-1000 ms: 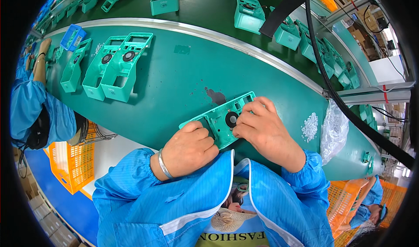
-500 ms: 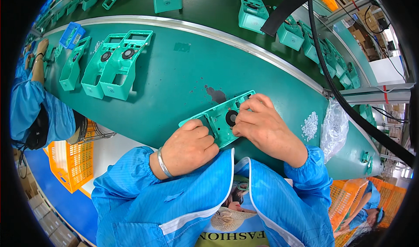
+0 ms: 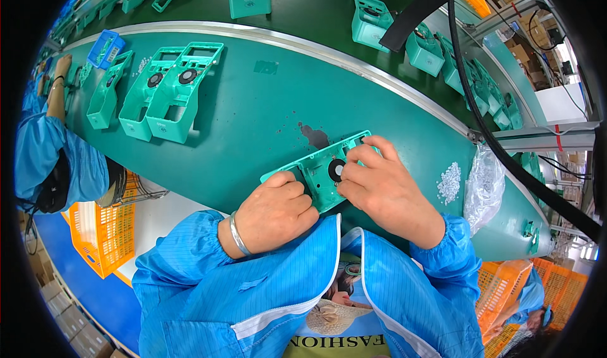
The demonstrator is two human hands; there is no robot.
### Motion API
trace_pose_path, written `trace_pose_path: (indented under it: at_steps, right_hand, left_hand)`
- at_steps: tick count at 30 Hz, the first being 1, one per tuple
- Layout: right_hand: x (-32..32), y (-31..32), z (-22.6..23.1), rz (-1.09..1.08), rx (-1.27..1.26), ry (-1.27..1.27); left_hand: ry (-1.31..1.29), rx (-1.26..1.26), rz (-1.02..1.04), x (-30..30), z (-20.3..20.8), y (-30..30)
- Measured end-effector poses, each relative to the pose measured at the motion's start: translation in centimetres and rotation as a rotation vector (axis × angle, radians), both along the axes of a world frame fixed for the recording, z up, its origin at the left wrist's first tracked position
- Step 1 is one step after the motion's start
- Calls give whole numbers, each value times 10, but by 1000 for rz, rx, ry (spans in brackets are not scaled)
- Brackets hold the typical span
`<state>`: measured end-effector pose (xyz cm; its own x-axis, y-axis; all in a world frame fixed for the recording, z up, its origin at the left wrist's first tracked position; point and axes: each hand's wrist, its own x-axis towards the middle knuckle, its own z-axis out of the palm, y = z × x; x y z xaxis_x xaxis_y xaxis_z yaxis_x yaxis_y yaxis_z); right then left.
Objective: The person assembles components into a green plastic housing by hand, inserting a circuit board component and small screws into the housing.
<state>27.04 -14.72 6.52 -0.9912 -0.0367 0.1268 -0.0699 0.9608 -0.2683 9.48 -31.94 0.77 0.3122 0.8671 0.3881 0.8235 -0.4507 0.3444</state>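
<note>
A flat teal plastic housing [image 3: 318,168] with a round black part at its middle lies on the green bench right in front of me. My left hand [image 3: 276,209], with a metal bangle at the wrist, grips its near left end. My right hand [image 3: 382,188] covers its right end, fingers curled over the far edge and pressing beside the black part. Both sleeves are blue.
Two more teal housings [image 3: 171,92] lie side by side at the left, a third [image 3: 106,92] beyond them, a blue tray [image 3: 105,48] behind. Small white parts [image 3: 449,182] and a clear bag [image 3: 484,187] lie right. Teal boxes ride the belt [image 3: 303,10]. Another person's blue sleeve [image 3: 44,155] is at far left, near an orange crate [image 3: 104,231].
The housing and both hands stay in place; my right fingers have shifted slightly along the far edge.
</note>
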Motion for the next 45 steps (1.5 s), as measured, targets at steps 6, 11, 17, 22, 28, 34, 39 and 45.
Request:
trace_pose_path:
  at_steps: [6, 11, 17, 22, 28, 34, 39, 45]
  right_hand:
    - [-11, 21, -13, 66, -205, 13]
    - [-7, 27, -24, 31, -353, -136]
    - [-8, 19, -27, 2, -301, -125]
    - [-4, 14, -32, -36, -236, 81]
    - [30, 27, -27, -366, -298, 250]
    - [58, 3, -49, -388, -223, 137]
    - [56, -12, -63, -437, -190, 176]
    - [49, -16, -69, -464, -200, 228]
  left_hand:
    - [4, 29, -18, 0, 3, 1]
    - [-8, 17, -39, -1, -5, -1]
    - [21, 41, 1, 2, -10, -5]
    - [55, 68, 19, 0, -12, -3]
    - [123, 153, 216, -34, 3, 31]
    - [119, 334, 530, -82, -9, 132]
    - [116, 250, 658, -113, -36, 234]
    - [35, 341, 656, -118, -36, 282]
